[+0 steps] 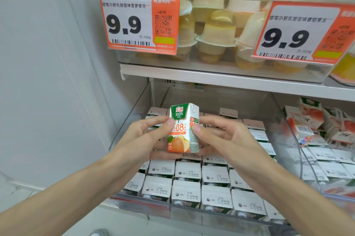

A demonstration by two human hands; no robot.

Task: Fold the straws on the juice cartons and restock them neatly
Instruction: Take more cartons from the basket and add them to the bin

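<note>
1. I'm facing a shop shelving bay with a pale wall (48, 63) on the left. On the upper shelf (230, 80), tubs of jelly cups (217, 30) sit behind orange price tags (130, 22).
2. Below it is a clear bin (134, 112) filled with rows of stocked cartons (188, 172). They stand upright with their date-stamped tops showing. They are packed touching, which I judge is what keeps each one square against its neighbours.
3. One juice carton (183, 128) is held above the middle of the bin. It is upright, with its printed front turned towards the person.
4. The left hand (146, 136) grips its left side, with the thumb on the front face and the fingers curled round behind.
5. The right hand (217, 136) grips the right side the same way, thumb on the side panel and fingers wrapped behind and beneath.
6. I can't see the straw. It is probably on the far face, where both sets of fingers reach. A two-handed hold like this would steady the box while the fingertips press the straw flat.
7. The hands hide the rows behind them, so I can't tell which slot this carton will go into.
8. In the neighbouring bin to the right, the peach cartons (315, 120) lie tilted and jumbled. That shows how loosely packed cartons end up.
</note>
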